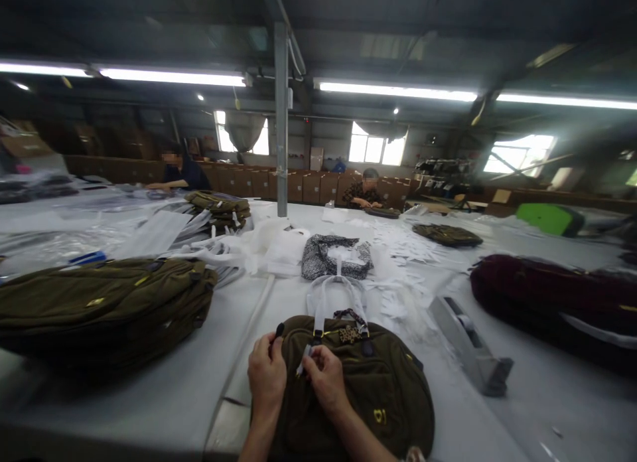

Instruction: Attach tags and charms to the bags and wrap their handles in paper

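Note:
An olive-green bag point(383, 389) lies on the white table point(164, 395) right in front of me, with white straps point(328, 296) reaching away from its top edge. My left hand point(266, 376) rests on the bag's upper left part, fingers closed round a small dark piece, probably a zipper pull point(279, 330). My right hand point(323, 376) sits just beside it, pinching a thin white strip or tag point(304, 359) at the bag's top seam.
A large olive bag point(99, 309) lies at left and a dark maroon bag point(547, 303) at right. A grey tape dispenser point(468, 346) sits right of my bag. A grey patterned bag point(336, 256), white papers and plastic lie beyond. Two people work at the far side.

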Demonstrator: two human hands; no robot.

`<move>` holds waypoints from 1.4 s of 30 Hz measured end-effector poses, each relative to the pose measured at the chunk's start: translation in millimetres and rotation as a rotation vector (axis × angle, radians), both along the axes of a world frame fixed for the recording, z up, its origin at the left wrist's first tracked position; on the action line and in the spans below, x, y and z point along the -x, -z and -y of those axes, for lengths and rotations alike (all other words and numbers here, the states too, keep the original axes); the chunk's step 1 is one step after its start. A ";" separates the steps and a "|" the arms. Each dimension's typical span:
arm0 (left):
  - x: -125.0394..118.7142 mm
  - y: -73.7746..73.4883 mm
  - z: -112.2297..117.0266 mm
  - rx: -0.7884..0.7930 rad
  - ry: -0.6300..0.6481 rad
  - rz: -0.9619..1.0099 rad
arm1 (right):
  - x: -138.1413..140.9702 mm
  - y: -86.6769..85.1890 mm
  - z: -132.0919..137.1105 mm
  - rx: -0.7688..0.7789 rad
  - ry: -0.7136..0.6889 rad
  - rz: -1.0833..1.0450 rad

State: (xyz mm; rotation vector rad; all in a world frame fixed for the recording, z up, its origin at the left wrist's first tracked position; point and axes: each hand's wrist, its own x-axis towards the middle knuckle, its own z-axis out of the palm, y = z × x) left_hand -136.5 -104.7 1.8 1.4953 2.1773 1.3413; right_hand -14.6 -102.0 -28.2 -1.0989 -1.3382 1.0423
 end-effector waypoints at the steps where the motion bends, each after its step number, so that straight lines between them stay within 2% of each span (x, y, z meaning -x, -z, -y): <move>1: -8.2 2.2 3.5 -0.066 0.026 0.001 | 0.0 -0.8 0.4 -0.014 0.010 0.014; 4: -21.4 14.1 8.1 -0.156 0.076 0.027 | -0.2 -4.3 1.5 -0.039 0.029 0.048; 7: -11.7 28.9 3.7 -0.038 0.069 0.077 | -0.8 -8.8 2.2 -0.034 0.047 0.062; 10: 5.4 40.0 -2.2 0.037 0.153 0.145 | 0.1 -11.5 3.5 -0.019 0.064 0.055; 13: 13.0 44.8 -2.3 0.069 0.195 0.191 | 5.1 -9.1 5.4 -0.023 0.087 0.059; 16: 12.7 45.0 3.0 0.079 0.138 0.206 | 4.4 -6.4 2.6 0.055 0.025 -0.009; 18: 12.1 44.2 6.6 0.095 0.084 0.228 | -11.2 -10.6 -5.0 0.147 -0.029 -0.053; 19: 12.0 43.7 7.8 0.104 0.067 0.240 | -25.9 -15.5 -10.8 0.175 -0.004 -0.008; 20: 12.1 43.3 8.4 0.109 0.057 0.249 | -45.1 -22.0 -17.9 0.184 0.051 0.072; 22: 12.1 42.9 8.1 0.110 0.052 0.254 | -93.8 -37.0 -35.0 0.179 0.299 0.411; 24: 11.6 43.0 6.6 0.109 0.054 0.252 | -146.0 -48.7 -53.5 0.208 0.434 0.538; 26: 10.8 43.7 5.4 0.107 0.053 0.256 | -188.5 -51.2 -69.8 0.252 0.513 0.654; 28: 10.4 44.6 5.2 0.107 0.052 0.267 | -213.2 -44.0 -82.5 0.314 0.551 0.755; 32: 11.6 44.4 5.9 0.128 0.022 0.303 | -218.2 -19.1 -99.5 0.401 0.566 0.875; 35: 13.3 42.3 4.6 0.135 0.008 0.360 | -213.4 -8.9 -106.1 0.381 0.539 0.904; 42: 15.1 45.8 -3.6 0.097 0.005 0.559 | -227.8 -16.9 -97.1 0.190 0.516 0.842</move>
